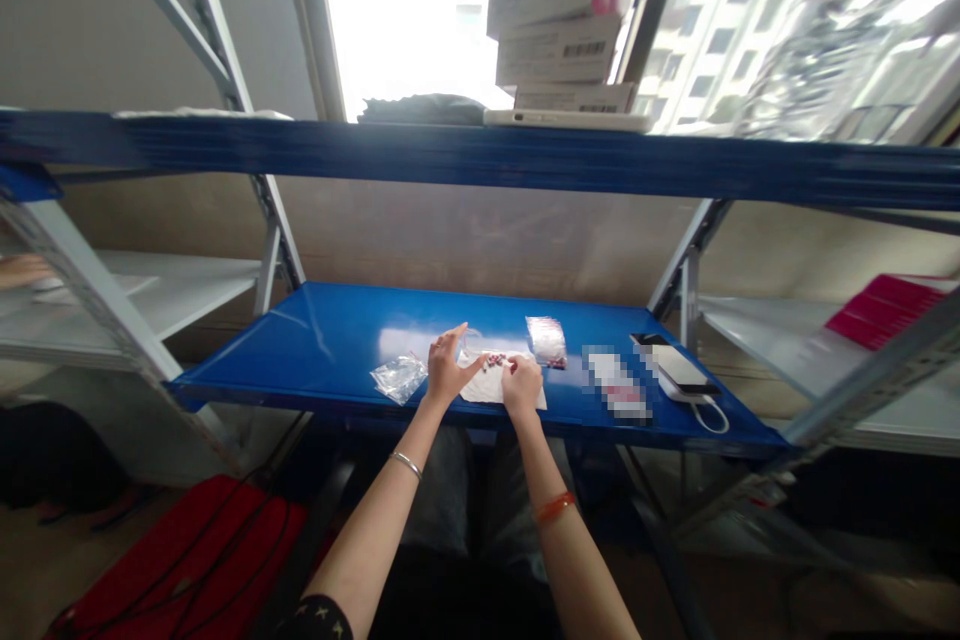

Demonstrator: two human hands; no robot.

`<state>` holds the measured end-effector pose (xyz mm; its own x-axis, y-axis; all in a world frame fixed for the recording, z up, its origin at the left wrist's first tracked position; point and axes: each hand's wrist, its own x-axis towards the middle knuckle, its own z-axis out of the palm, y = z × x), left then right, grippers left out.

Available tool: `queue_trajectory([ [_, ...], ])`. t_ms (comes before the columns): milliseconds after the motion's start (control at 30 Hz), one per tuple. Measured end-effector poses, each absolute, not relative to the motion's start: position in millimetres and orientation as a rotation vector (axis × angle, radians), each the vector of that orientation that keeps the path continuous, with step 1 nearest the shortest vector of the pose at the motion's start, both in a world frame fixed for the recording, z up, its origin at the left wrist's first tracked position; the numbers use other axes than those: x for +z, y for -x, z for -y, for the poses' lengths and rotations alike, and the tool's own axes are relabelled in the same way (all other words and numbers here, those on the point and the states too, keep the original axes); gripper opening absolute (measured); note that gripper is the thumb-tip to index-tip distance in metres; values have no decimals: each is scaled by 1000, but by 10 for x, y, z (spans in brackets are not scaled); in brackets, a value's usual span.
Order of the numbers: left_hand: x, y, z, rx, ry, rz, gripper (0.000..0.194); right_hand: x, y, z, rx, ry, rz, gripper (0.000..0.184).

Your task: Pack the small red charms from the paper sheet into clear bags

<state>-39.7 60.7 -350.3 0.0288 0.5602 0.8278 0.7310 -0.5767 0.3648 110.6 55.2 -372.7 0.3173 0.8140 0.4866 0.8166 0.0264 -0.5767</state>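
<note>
Fingers raised and thumb spread away, my left hand (448, 368) is at the left side of a white cloth or paper sheet (480, 386) on the blue shelf. My right hand (523, 384) rests over the sheet's right part with its fingers curled together. Whatever those fingers pinch is too small to make out. Between the hands lies a little cluster of dark red and white bead-like pieces (495, 360). Left of my left hand are flat clear plastic bags (399, 377). Beyond my right hand sits a stack of filled clear packets (546, 340) with dark red bits at one end.
A phone-like device (679, 370) with a white cable (711, 415) lies at the right of the blue shelf (337, 320). Above runs a blue beam (420, 155) bearing stacked white boxes (555, 50). Metal uprights (686, 270) stand either side. A red case (187, 550) lies low left.
</note>
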Motion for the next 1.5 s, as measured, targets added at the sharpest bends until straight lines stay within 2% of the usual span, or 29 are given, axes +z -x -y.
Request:
queue_trajectory([
  [267, -3482, 384, -592, -1582, 2135, 1354, 58, -3499, -983, -414, 42, 1458, 1256, 31],
  [500, -3497, 416, -609, -1546, 2151, 1379, 55, -3155, -720, -421, 74, 1232, 1356, 30],
  [633, -3494, 414, -607, -1551, 2139, 1403, 52, -3184, -745, -488, 26, 1177, 1444, 28],
  [800, -3486, 390, -592, -1587, 2114, 1379, 56, -3480, -1027, -561, -78, 1401, 1390, 29],
  [1033, -3497, 389, -597, -1591, 2110, 1385, 58, -3717, -1204, -587, -7, 1802, 1546, 25],
  [1500, -3488, 392, -585, -1581, 2135, 1362, 59, -3634, -1152, -541, 14, 1874, 1623, 23],
])
